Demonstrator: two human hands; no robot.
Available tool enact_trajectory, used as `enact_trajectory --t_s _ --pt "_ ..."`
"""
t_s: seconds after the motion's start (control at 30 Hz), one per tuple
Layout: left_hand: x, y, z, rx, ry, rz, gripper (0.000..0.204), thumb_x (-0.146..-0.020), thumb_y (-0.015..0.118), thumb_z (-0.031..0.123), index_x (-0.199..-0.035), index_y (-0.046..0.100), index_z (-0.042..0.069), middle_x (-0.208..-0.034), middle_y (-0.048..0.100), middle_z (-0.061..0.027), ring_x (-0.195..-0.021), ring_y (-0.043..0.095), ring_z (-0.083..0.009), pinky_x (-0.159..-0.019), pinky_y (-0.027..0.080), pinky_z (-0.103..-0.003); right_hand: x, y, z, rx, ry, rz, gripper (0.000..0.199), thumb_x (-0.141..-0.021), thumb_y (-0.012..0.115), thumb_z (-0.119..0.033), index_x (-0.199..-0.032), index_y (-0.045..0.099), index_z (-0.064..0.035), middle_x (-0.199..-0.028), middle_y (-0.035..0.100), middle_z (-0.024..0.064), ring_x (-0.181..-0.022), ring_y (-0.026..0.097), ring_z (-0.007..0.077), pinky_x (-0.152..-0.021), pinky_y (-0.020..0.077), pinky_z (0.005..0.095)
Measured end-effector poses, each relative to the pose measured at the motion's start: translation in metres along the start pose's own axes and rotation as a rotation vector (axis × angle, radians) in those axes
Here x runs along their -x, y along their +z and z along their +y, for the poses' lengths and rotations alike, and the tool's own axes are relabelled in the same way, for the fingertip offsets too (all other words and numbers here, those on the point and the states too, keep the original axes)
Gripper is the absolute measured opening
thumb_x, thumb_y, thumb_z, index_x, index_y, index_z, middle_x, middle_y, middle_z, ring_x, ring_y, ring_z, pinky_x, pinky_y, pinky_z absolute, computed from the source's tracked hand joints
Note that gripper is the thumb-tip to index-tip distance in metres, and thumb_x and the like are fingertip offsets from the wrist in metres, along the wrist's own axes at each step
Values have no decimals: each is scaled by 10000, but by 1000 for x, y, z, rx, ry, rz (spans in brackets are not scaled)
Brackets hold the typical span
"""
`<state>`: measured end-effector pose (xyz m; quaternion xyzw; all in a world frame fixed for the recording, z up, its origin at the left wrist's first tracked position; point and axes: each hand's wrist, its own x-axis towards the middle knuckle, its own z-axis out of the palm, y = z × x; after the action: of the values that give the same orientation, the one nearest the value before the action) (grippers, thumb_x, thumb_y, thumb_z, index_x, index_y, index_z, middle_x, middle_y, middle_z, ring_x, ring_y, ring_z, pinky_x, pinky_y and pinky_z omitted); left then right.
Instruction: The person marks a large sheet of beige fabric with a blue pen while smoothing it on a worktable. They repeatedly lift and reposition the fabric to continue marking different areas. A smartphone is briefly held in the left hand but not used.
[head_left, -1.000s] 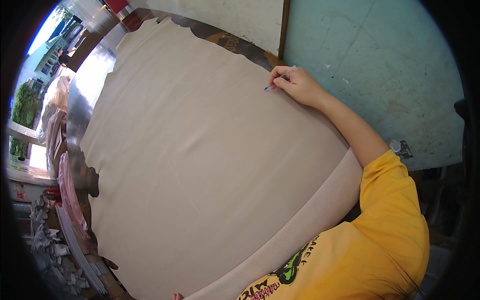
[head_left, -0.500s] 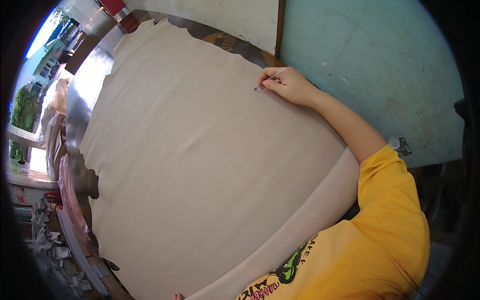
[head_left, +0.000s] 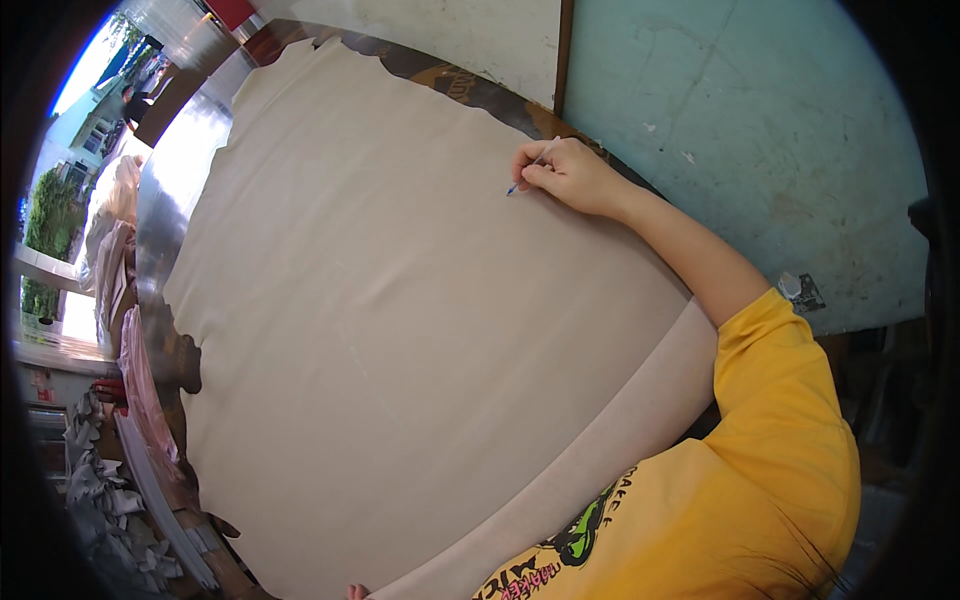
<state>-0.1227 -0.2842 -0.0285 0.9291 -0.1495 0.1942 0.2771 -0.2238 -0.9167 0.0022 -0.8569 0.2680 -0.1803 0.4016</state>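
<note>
A large beige sheet of leather [head_left: 400, 300] with uneven edges lies spread over the table; its near side bends down in front of my body. My right hand [head_left: 575, 175] is closed around a slim, clear pen [head_left: 513, 188] with a blue tip. The pen is tilted, its point at the leather near the far right edge. Below, at the bottom of the view, only a few fingertips of my left hand [head_left: 357, 592] show by the near edge of the leather. The rest of that hand is out of view, so its grip cannot be told.
The dark, shiny tabletop [head_left: 165, 235] shows around the leather. A pale green panel [head_left: 740, 150] stands close on the right. Pink plastic sheeting [head_left: 145, 385] hangs along the left side, with a heap of grey scraps [head_left: 105, 500] below it. A person [head_left: 133, 105] is far off at upper left.
My right hand has shifted slightly, and the pen's point has moved a little nearer to me on the leather. The left fingertips look the same.
</note>
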Motion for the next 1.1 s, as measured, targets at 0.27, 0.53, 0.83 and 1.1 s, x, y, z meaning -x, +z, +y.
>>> enact_trajectory --t_s 0.27,0.53,0.83,1.1 --pt "-5 5 2 62 59 53 390 -1037 505 322 -1056 719 -2 -1111 699 -157 -1187 539 -397 -1124 316 -540 2 -24 -1 -57 0 80 232 -952 526 -202 -940 669 -20 -825 704 61 -856 671 130 -782 505 282" --pt "-3 3 -3 -2 55 49 378 -1036 511 311 -1052 721 -2 -1095 705 -159 -1165 556 -387 -1129 325 -545 52 -71 20 -188 204 168 190 -972 504 -137 -945 642 -10 -922 670 51 -896 647 110 -805 546 257" --pt "-3 3 0 55 86 52 373 -1045 504 274 -1068 699 -43 -1084 703 -192 -1124 586 -388 -1126 357 -556 84 -50 20 -1 212 198 178 -937 518 -139 -924 628 0 -822 656 58 -786 608 106 -700 492 289" --pt "-10 5 4 46 79 23 391 -1046 499 304 -1077 704 -28 -1108 700 -183 -1159 563 -396 -1127 339 -558 84 -49 22 82 147 240 193 -915 525 -165 -916 636 -7 -789 672 57 -697 573 114 -656 444 290"
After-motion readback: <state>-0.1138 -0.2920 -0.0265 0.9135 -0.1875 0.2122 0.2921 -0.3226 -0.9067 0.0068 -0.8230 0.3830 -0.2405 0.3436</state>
